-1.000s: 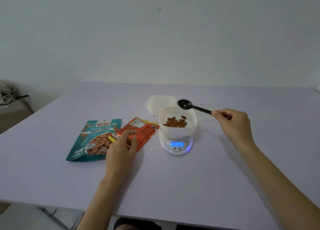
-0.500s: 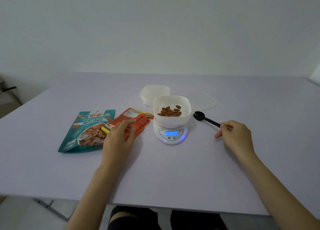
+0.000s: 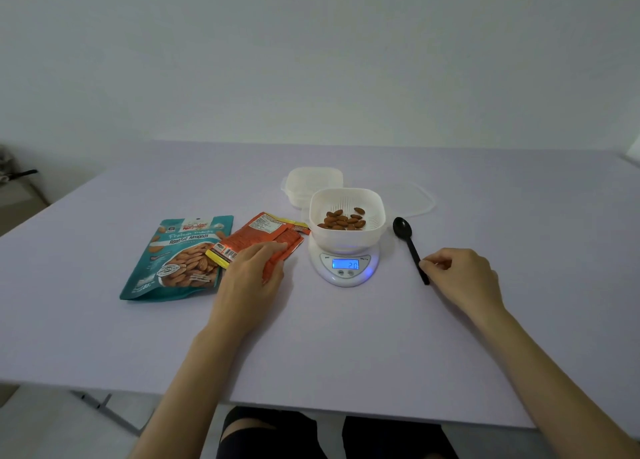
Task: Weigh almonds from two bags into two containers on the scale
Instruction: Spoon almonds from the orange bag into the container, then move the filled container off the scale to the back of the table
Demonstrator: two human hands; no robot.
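After laying black plastic spoon (image 3: 408,240) right of white scale (image 3: 344,268), pinches it in right grip (image 3: 460,275), flattens left grip (image 3: 249,282) on orange foil bag (image 3: 266,233); likely ends scooping.

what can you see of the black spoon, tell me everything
The black spoon looks like glossy plastic in one piece, with an oval bowl and a thin straight handle. The bowl looks empty. It lies flat on the purple table, just right of the scale and apart from it, with the bowl pointing away from the person. Curled fingertips of the right hand meet the handle near its end; whether they pinch it or only touch it cannot be told.
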